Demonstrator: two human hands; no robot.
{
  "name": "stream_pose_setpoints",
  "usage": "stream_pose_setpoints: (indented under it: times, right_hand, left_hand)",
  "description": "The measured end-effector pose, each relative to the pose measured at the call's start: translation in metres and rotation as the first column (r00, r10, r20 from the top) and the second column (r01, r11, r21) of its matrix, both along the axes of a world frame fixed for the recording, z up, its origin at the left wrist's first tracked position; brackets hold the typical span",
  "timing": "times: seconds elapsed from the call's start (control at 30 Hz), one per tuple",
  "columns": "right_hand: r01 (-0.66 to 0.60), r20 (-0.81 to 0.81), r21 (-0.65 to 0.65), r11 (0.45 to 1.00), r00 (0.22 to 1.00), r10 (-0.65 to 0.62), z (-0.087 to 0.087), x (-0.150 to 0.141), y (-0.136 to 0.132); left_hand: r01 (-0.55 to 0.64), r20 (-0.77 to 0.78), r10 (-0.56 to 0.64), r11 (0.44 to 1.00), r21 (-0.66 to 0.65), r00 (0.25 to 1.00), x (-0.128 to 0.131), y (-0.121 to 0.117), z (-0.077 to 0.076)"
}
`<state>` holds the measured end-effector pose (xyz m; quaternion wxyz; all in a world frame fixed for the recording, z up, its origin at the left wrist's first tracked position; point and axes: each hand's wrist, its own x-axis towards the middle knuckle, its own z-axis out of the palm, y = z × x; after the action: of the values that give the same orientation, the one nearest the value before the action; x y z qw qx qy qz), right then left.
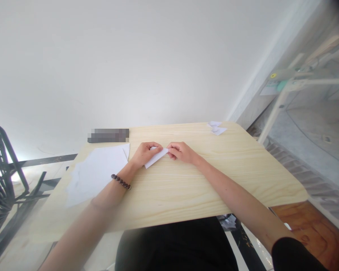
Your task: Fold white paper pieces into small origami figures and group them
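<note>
A small folded piece of white paper (156, 158) is held just above or on the wooden table, near its middle. My left hand (144, 153) grips its left part, with the thumb on top and the fingers behind. At the paper's right tip, my right hand (181, 152) pinches it between thumb and fingers. Part of the paper is hidden under my left hand. A beaded bracelet (121, 181) circles my left wrist.
Loose white sheets (98, 169) lie on the left of the table (169, 203). A dark, blurred-out oblong object (108, 136) sits at the back left. Small folded white papers (218, 130) rest at the back right. A black chair (5, 169) stands left.
</note>
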<state>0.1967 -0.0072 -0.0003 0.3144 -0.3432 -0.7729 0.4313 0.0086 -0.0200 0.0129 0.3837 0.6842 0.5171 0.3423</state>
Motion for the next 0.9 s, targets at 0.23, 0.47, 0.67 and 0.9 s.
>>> stream_pose_setpoints:
  times: [0.23,0.47,0.67,0.9]
  right_hand:
    - [-0.063,-0.078,-0.131,0.989,0.996,0.053,-0.0015,0.0036,0.0021]
    - [0.021,0.095,0.114,0.993,0.995,-0.032,0.0009,0.0005,-0.0023]
    - [-0.005,0.136,0.180,0.984,0.991,-0.020,0.0021,0.0003,-0.0032]
    - [-0.067,0.106,0.021,0.998,0.992,0.064,0.0039,0.0024,-0.0015]
  left_hand:
    - [0.008,0.000,-0.007,1.000,-0.021,1.000,-0.0004,0.0004,-0.0004]
    - [0.057,-0.055,-0.056,0.998,0.015,0.997,0.0014,-0.0034,0.0037]
    - [0.086,-0.094,-0.086,0.996,0.000,0.992,0.0020,-0.0052,0.0064]
    - [0.083,-0.073,-0.084,0.996,-0.019,0.994,0.0012,-0.0050,0.0063]
